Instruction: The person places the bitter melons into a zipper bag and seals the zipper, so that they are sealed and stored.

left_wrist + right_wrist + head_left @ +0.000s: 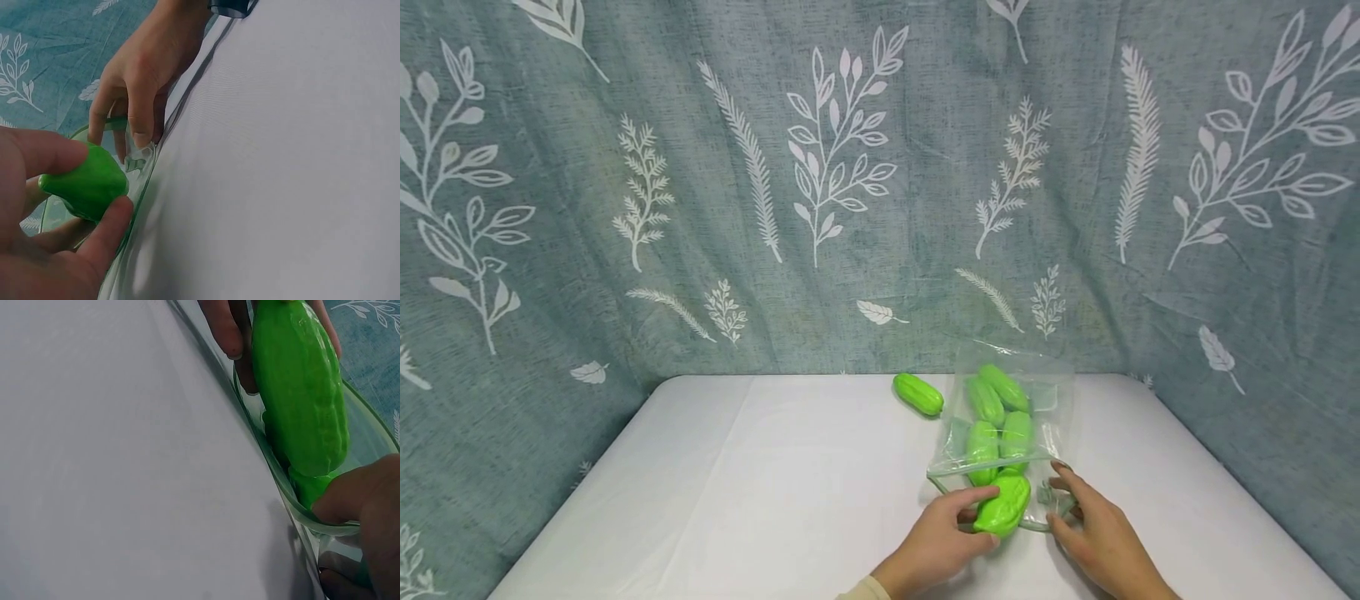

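Observation:
A bright green toy cucumber (1006,504), ridged and pointed at one end, is held between the thumb and fingers of my left hand (940,537). It lies at the mouth of a clear zip bag (1051,417), whose rim is green. My right hand (1101,533) pinches the bag's rim at its right side; the right wrist view shows the thumb (350,494) inside the opening. Several similar green cucumbers (1003,387) lie inside the bag. In the right wrist view, the held cucumber (300,394) points into the bag's opening, close above another green one.
One more green cucumber (918,395) lies outside, left of the bag near the table's back edge. The white table (737,500) extends to both sides. A grey-green curtain (737,183) with white leaf prints hangs behind it.

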Tool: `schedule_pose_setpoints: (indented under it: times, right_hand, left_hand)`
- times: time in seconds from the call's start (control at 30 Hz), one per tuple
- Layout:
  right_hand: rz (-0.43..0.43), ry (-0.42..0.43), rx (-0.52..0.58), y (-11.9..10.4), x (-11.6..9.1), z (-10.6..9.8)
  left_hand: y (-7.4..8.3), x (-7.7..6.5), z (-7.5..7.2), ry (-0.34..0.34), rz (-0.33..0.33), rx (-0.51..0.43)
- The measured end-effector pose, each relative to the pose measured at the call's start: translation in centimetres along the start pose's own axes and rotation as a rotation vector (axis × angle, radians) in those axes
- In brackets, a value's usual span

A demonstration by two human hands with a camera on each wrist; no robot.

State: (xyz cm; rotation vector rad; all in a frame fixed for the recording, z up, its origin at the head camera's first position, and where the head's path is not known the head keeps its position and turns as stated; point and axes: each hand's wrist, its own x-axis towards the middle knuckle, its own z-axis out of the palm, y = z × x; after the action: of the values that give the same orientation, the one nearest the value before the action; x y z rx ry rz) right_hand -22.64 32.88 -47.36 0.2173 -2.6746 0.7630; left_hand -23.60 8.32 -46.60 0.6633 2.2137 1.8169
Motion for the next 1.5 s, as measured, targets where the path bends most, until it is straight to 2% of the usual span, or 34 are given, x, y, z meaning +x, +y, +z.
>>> schedule_pose_setpoints:
  times: [0.2,0.4,0.6,0.83,0.93,1.23,1.5]
  right_hand:
    - [0.013,-0.022,0.01,0.0,0.0,-0.1]
    - [0.011,-0.029,0.031,0.1,-0.1,-0.1]
    - [0.043,-0.059,0.042,0.1,-0.1,-0.1]
    - [0.062,-0.08,0.044,0.1,0.0,-0.2]
    - [0.069,-0.09,0.044,0.1,0.0,-0.2]
    - [0.06,-0.088,0.049,-0.1,0.0,-0.1]
    - [0.1,-0.139,0.052,0.0,0.2,-0.2]
  left_hand:
    - [0.1,0.2,0.1,0.01,0.006,0.008]
    - [0.1,0.4,0.1,0.016,0.085,0.115]
    - [-0.1,1.1,0.3,0.021,0.163,0.303]
    - [0.1,1.4,0.6,0.061,0.25,0.643]
    - [0.1,1.4,0.7,0.084,0.273,0.74]
    - [0.0,1.0,0.7,0.108,0.366,0.836]
    - [0.2,0.3,-0.1,0.051,0.402,0.88]
